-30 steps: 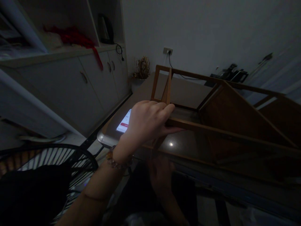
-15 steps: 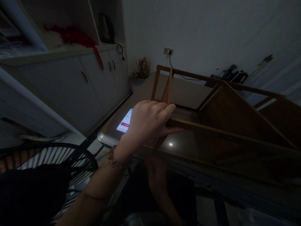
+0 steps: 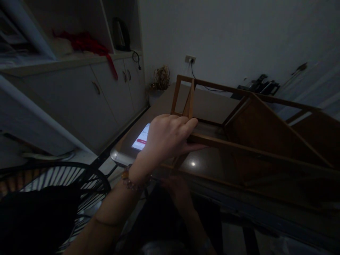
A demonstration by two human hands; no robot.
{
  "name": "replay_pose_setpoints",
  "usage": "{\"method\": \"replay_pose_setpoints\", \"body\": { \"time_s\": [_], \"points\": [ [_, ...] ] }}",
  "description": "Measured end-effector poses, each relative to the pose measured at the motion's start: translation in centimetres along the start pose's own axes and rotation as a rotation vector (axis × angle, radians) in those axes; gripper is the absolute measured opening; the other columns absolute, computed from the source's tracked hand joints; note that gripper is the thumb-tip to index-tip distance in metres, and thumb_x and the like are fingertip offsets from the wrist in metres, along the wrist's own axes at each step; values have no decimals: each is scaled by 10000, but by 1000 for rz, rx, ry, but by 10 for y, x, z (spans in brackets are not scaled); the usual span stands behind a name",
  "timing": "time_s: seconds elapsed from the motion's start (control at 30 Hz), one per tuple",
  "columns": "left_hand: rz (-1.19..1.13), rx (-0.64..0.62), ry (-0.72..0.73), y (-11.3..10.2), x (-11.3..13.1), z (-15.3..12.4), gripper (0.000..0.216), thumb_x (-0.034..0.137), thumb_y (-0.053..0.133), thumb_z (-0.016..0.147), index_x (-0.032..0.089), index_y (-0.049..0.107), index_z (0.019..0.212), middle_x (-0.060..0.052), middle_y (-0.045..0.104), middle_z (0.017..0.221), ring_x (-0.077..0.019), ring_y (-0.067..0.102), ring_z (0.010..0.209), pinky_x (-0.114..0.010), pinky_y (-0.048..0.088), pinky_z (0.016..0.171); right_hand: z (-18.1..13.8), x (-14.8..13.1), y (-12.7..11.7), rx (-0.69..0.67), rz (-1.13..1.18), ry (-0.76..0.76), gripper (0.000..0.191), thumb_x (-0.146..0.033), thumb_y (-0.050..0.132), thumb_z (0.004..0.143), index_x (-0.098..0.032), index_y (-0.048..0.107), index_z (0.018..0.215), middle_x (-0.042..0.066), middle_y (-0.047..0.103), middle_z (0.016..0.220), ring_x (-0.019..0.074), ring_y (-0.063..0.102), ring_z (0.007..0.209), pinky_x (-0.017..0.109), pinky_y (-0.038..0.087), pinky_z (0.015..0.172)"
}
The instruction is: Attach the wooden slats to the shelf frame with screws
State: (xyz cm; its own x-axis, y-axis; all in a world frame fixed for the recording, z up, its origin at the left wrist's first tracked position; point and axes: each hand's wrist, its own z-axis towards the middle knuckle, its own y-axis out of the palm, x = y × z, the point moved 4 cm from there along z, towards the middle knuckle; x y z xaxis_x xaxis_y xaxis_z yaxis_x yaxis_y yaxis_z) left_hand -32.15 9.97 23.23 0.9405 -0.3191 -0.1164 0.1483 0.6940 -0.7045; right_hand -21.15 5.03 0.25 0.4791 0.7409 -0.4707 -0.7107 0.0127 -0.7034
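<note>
A brown wooden shelf frame [image 3: 220, 141] with slanted boards lies on its side on the table [image 3: 156, 106]. My left hand [image 3: 170, 132], a bead bracelet at its wrist, is closed around the near end of the frame's upper rail, thumb beneath it. Below, by the table's near edge and the frame's lower rail, is my right hand [image 3: 177, 191]. It is dark and smeared, so its fingers and anything in them cannot be made out. A lit phone [image 3: 140, 140] rests on the table, partly covered by my left hand.
A black slatted chair [image 3: 87, 177] with dark cloth stands at the left. White cabinets [image 3: 66, 95] line the left wall, with red cloth [image 3: 85, 42] and a kettle [image 3: 120, 35] above. A dried potted plant [image 3: 160, 79] stands beyond the table.
My right hand has shifted slightly left and turned beneath the lower rail. My left hand and the wooden frame stay almost where they were.
</note>
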Motion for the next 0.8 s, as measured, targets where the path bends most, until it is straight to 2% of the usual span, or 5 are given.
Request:
{"method": "replay_pose_setpoints", "body": {
  "time_s": [0.23,0.4,0.6,0.8],
  "points": [
    [-1,2,0,0,0,0,505,690,483,800,202,609,788,-9,652,647,-160,559,560,-302,180,525,3,7,-6,-183,-15,-42,303,-281,546,927,-297,594,1226,19,653,967,152,613,872,290,534,783],
    [0,6,3,0,0,0,515,700,498,784,197,610,799,-11,648,644,-161,562,561,-304,173,525,6,2,-10,-102,-61,-26,212,-304,563,916,-270,654,1105,37,647,938,179,596,883,328,517,790],
    [3,-2,5,0,0,0,510,693,486,795,202,621,821,-8,657,659,-163,567,567,-308,182,521,10,-8,-10,-108,-33,-96,343,-191,451,951,-244,538,1279,43,645,885,182,580,802,341,508,758],
    [2,-3,-3,1,0,-1,508,698,515,773,201,616,802,-12,646,647,-162,559,569,-307,177,523,6,-6,-12,-59,140,24,359,-166,421,944,-242,510,1284,52,632,932,176,593,865,320,525,779]
  ]
}}
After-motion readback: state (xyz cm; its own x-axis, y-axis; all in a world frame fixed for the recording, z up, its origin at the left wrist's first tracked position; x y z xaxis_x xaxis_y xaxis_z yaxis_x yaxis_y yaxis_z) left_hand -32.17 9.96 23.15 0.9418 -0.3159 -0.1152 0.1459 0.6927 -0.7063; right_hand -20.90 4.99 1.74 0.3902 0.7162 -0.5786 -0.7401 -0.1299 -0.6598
